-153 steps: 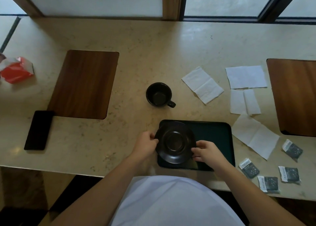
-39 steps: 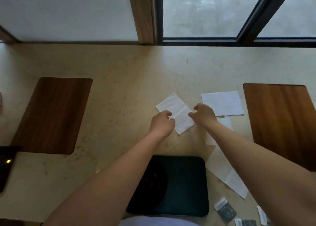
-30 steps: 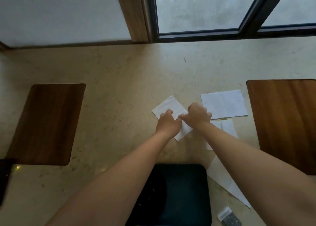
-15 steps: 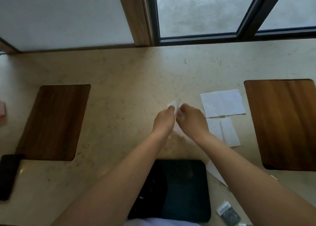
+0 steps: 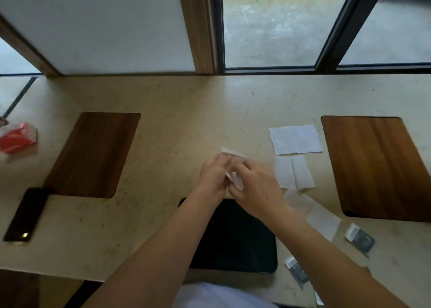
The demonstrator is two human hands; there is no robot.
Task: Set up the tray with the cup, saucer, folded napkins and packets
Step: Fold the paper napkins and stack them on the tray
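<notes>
Both hands meet above counter [image 5: 186, 102] middle, just beyond tray. Left hand [image 5: 213, 176] and right hand [image 5: 255, 186] both closed on same white napkin [image 5: 233, 165], held up off counter, partly folded. Dark tray [image 5: 245, 244] at near edge, mostly hidden under forearms; cup and saucer not visible. Three more napkins [image 5: 295, 139] flat toward right side. Packets [image 5: 360, 237] near right front edge. Phone [image 5: 25, 214] near left front edge.

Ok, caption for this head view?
Both hands fold a white napkin above the dark tray.
</notes>
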